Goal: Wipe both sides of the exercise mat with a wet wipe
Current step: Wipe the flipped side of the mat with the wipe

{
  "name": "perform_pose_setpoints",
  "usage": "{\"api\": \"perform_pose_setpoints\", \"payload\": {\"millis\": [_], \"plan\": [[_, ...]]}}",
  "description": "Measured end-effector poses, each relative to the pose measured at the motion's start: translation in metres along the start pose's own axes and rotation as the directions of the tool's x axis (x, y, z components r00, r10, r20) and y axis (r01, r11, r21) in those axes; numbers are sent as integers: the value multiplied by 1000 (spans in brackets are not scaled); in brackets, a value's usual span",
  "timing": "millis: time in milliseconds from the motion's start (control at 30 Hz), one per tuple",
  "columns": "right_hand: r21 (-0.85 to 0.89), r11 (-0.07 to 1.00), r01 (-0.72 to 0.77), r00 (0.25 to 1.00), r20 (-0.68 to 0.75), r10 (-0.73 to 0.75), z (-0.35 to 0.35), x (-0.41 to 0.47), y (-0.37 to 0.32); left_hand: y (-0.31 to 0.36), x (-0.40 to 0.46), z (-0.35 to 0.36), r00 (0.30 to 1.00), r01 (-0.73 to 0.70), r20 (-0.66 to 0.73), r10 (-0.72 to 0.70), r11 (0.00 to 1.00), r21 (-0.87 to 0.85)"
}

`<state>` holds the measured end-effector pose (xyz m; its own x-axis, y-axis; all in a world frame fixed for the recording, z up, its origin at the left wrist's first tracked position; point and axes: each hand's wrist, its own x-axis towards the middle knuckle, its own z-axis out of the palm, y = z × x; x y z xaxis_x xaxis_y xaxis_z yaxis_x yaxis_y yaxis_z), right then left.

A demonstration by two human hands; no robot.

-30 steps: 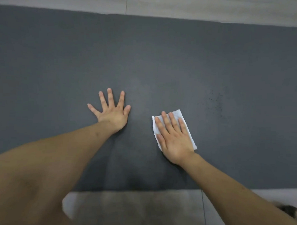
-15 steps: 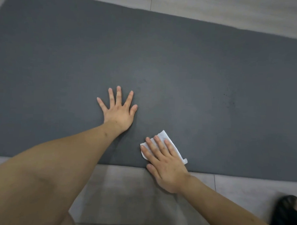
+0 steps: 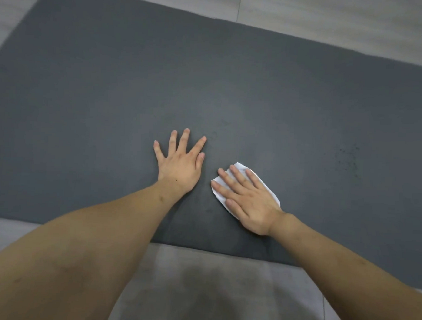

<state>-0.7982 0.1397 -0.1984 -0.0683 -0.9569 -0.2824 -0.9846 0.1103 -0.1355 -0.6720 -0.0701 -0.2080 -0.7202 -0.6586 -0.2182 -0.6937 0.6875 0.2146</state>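
Seen from the head camera, the dark grey exercise mat (image 3: pixel 232 88) lies flat on the pale tiled floor (image 3: pixel 332 22), reaching from the rounded far-left corner off past the right edge, its near edge just ahead of the person. The left hand (image 3: pixel 179 164) rests palm-down on the mat with fingers straight and spread, holding nothing. Just to its right, the right hand (image 3: pixel 249 200) lies flat, fingers straight, pressing the white wet wipe (image 3: pixel 240 166) against the mat; the wipe shows beyond the fingertips and along both sides of the hand. A patch of dark specks (image 3: pixel 346 161) sits farther right. The mat looks soft, light and flexible with a grippy surface, so it should drag under a wipe unless pinned. To turn it over, the near edge or the far-left corner seems the best place to take hold. The wipe is thin and limp, likely to bunch unless kept under a flat palm.
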Motion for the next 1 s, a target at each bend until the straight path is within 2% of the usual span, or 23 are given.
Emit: {"api": "perform_pose_setpoints", "payload": {"millis": [100,300,567,833,1000], "plan": [[-33,997,-69,997,-38,68,-6,26,15,-1,10,1,999,9,-44,-8,1000,17],[21,973,-228,969,-90,229,-19,76,47,2,58,-9,999,23,-28,-22,999,25],[87,932,-352,927,-103,360,-51,169,113,-30,170,-47,996,59,58,-62,997,50],[104,885,-453,877,-129,464,-101,303,211,-28,326,-70,996,81,20,-82,996,19],[149,847,-510,839,-129,528,-130,392,252,-62,413,-100,994,98,48,-100,994,36]]}}
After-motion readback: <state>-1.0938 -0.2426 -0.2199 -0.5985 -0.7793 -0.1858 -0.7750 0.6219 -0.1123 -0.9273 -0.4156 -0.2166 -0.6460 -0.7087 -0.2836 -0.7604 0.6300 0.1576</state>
